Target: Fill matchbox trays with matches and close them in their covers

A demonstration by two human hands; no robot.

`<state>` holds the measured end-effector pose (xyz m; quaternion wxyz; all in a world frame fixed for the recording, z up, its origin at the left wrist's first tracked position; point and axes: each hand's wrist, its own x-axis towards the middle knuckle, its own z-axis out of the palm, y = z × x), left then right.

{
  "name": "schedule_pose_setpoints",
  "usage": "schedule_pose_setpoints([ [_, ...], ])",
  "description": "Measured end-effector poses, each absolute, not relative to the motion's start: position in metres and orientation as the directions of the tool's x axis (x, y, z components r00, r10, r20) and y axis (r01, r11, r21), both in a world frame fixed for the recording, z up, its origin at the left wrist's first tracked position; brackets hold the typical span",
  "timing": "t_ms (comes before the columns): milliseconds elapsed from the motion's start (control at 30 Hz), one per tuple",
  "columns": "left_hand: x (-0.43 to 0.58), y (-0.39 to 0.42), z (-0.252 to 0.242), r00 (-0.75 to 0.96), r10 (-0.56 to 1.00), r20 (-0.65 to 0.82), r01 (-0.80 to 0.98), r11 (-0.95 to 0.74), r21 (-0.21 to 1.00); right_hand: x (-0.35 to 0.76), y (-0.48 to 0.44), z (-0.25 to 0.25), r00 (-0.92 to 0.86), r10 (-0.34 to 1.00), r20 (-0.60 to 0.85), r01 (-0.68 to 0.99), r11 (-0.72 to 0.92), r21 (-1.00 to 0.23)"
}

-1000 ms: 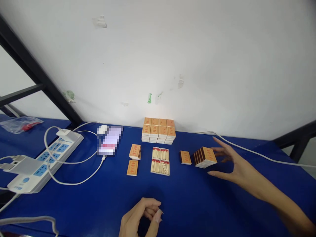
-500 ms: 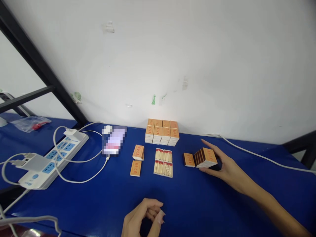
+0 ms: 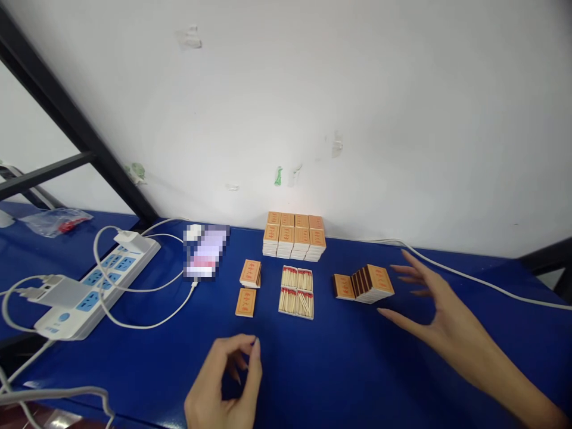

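My right hand is spread open just right of a stepped stack of matchboxes, its fingers off the boxes. A single matchbox lies against the stack's left side. My left hand hovers over the near part of the table, thumb and index fingertips drawn together, with nothing visible between them. Beyond it are a lone orange matchbox and a small stack of matchbox covers or boxes. Several open trays of red-tipped matches form a block in the middle.
A block of piled matchboxes stands by the wall. A blurred phone on a charging cable lies to the left, near a white power strip with chargers. Another white cable runs behind my right hand on the blue table.
My right hand has let go of the stepped matchbox stack and drawn back to the right, opening. My left hand has moved left and slightly away from me, its thumb and index tips coming together.
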<state>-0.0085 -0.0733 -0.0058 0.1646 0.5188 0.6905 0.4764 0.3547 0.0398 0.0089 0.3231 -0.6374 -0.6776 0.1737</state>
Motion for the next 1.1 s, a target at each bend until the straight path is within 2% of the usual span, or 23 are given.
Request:
schedule_pose_setpoints([
  [100, -0.019, -0.055, 0.001, -0.482, 0.83, 0.281, 0.64, 0.114, 0.76, 0.327, 0.008, 0.018, 0.184, 0.898, 0.4, 0.815, 0.087, -0.572],
  [167, -0.021, -0.043, 0.0, -0.483, 0.828, 0.283, 0.679, 0.151, 0.718, 0.299, -0.011, 0.02, 0.212, 0.855, 0.473, 0.83, 0.098, -0.549],
  [233, -0.02, -0.033, -0.003, -0.472, 0.833, 0.289, 0.711, 0.166, 0.683, 0.269, -0.023, 0.015, 0.091, 0.862, 0.499, 0.822, 0.218, -0.526],
  [267, -0.02, -0.029, -0.005, -0.466, 0.834, 0.295, 0.725, 0.169, 0.668, 0.256, -0.027, 0.012, -0.016, 0.868, 0.496, 0.824, 0.292, -0.486],
  [333, -0.02, -0.024, -0.008, -0.454, 0.837, 0.305, 0.748, 0.172, 0.641, 0.233, -0.027, 0.003, -0.111, 0.838, 0.535, 0.823, 0.379, -0.423],
  [633, -0.026, -0.022, -0.023, -0.419, 0.845, 0.331, 0.778, 0.146, 0.611, 0.198, -0.011, -0.019, -0.166, 0.845, 0.508, 0.851, 0.383, -0.36],
  [967, -0.03, -0.027, -0.023, -0.438, 0.848, 0.298, 0.742, 0.154, 0.652, 0.208, -0.014, -0.022, -0.217, 0.855, 0.471, 0.844, 0.407, -0.349],
  [1100, -0.044, -0.04, -0.031, -0.392, 0.877, 0.279, 0.73, 0.112, 0.674, 0.225, -0.019, -0.02, -0.242, 0.845, 0.477, 0.832, 0.433, -0.346],
])
